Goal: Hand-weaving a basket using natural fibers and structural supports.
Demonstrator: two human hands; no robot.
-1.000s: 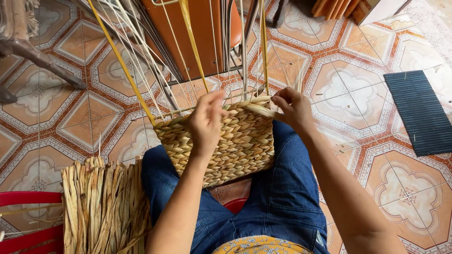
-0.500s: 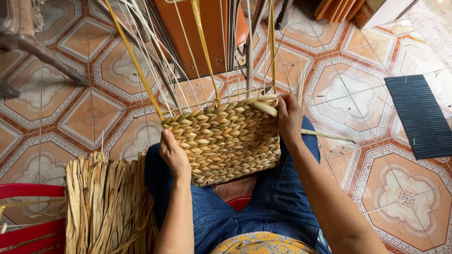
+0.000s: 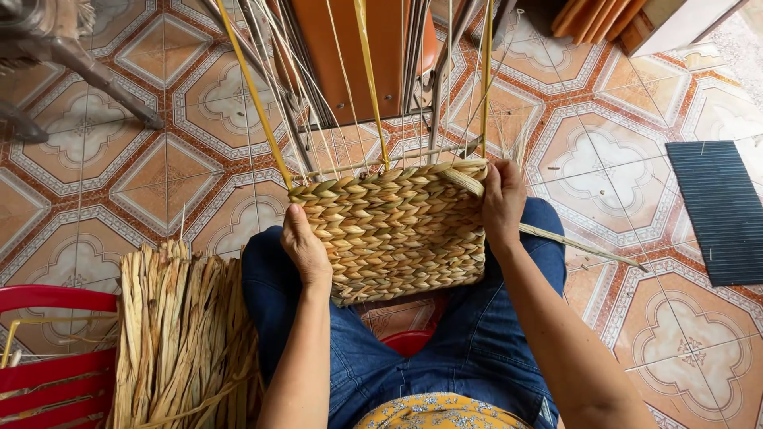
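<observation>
Lowered left hand (image 3: 306, 250) and right hand (image 3: 502, 202) grip woven basket (image 3: 393, 230) edges, fingertips hidden.

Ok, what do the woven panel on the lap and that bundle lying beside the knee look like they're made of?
The tan woven basket panel, held at both sides by the left hand and right hand, looks like dried plant fibre, matte, plaited in thick twisted strands. The bundle of dry straw-coloured strips seems the same fibre, unwoven: flat, creased, dull.

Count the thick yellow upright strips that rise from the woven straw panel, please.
3: one leaning at the left corner, one near the middle, one at the right by the right hand. Thin pale reeds may hide others.
</observation>
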